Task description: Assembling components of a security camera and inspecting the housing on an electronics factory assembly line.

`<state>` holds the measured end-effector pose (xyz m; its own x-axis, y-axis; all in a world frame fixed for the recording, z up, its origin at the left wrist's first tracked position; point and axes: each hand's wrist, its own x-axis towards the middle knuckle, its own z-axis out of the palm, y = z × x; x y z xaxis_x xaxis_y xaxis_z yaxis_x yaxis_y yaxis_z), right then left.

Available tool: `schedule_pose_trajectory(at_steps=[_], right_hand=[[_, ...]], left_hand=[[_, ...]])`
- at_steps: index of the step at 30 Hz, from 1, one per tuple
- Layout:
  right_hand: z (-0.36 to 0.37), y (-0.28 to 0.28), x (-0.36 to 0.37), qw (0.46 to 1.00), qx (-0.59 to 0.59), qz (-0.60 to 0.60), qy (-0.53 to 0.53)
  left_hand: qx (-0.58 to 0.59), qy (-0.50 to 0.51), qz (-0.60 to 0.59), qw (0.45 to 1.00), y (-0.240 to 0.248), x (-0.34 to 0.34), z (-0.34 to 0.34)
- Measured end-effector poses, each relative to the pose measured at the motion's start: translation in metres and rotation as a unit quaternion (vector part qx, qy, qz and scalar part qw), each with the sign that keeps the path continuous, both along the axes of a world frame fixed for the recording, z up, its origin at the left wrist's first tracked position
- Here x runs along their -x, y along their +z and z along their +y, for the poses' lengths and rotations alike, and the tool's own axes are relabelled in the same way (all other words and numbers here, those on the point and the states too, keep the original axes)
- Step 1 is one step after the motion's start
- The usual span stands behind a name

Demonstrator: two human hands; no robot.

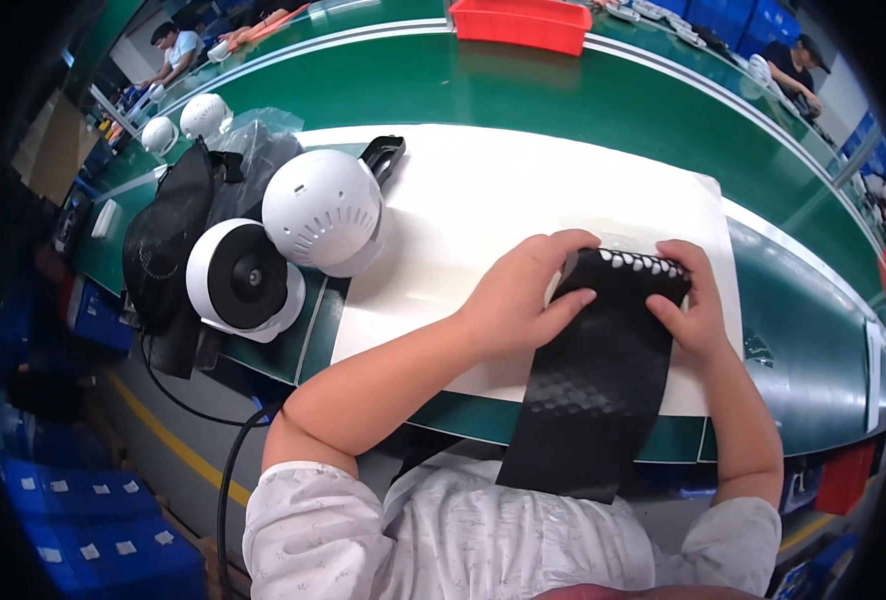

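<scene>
Both my hands grip a long black flexible strip point(603, 350) near its far end. A row of small white rounded pads shows along that end, where the strip bends over. My left hand point(533, 290) pinches the left corner between thumb and fingers. On the right corner, my right hand point(695, 305) has a similar pinch. Raised round bumps pattern the strip's middle, and its near end hangs down over the table edge to my lap. Beneath lies a large white sheet point(463, 190) on the green table.
Left of the sheet stand two white rounded devices point(323, 210), point(243, 275), beside a black mesh bag point(168, 250) and clear plastic. Two more white devices point(205, 116) sit farther back. A red bin point(521, 24) is on the green conveyor point(393, 95). Other people work at the far sides.
</scene>
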<state>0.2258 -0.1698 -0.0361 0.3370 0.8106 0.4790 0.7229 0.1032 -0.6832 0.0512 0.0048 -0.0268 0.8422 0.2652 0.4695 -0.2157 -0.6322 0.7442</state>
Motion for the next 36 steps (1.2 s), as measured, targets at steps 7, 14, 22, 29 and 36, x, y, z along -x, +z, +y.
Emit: schedule_pose_trajectory(at_steps=[7, 14, 22, 29, 36], right_hand=[[-0.005, -0.007, -0.014, 0.964, 0.008, 0.260, 0.044], [-0.001, -0.013, -0.012, 0.974, -0.007, 0.226, 0.024], [-0.017, -0.012, -0.020, 0.958, -0.096, 0.266, -0.039], [-0.004, -0.005, -0.011, 0.922, -0.087, 0.377, 0.002], [-0.008, -0.003, -0.017, 0.918, -0.085, 0.386, 0.043]], left_hand=[[0.038, -0.025, 0.052, 0.998, 0.002, -0.006, 0.004], [0.043, 0.005, 0.041, 0.998, 0.000, 0.000, 0.006], [0.191, -0.093, 0.023, 0.977, -0.010, -0.011, 0.004], [0.221, -0.073, 0.056, 0.971, -0.001, -0.003, 0.007], [0.212, -0.038, -0.019, 0.976, 0.003, -0.005, 0.007]])
